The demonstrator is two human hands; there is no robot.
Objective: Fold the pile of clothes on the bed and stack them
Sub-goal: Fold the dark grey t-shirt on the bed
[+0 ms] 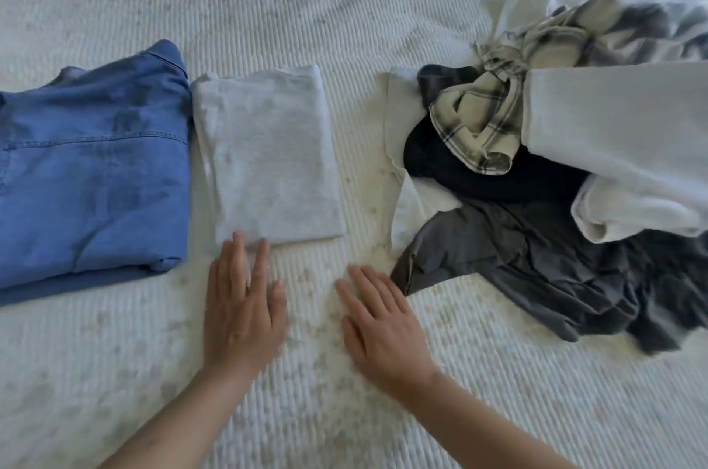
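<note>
Folded light grey shirt (268, 158) lay centre on the white bedspread (306, 8), just beside folded denim shirt (92, 169) at its 9 o'clock. Unfolded pile (536, 181) sat at 3 o'clock: plaid, black, dark grey, white pieces. Left hand (241, 307) at 6 o'clock, fingers straight, tips touching the grey shirt's near edge. Right hand (383, 330) flat, fingers straight, holding nothing, near the pile's dark grey garment (517, 269).
</note>
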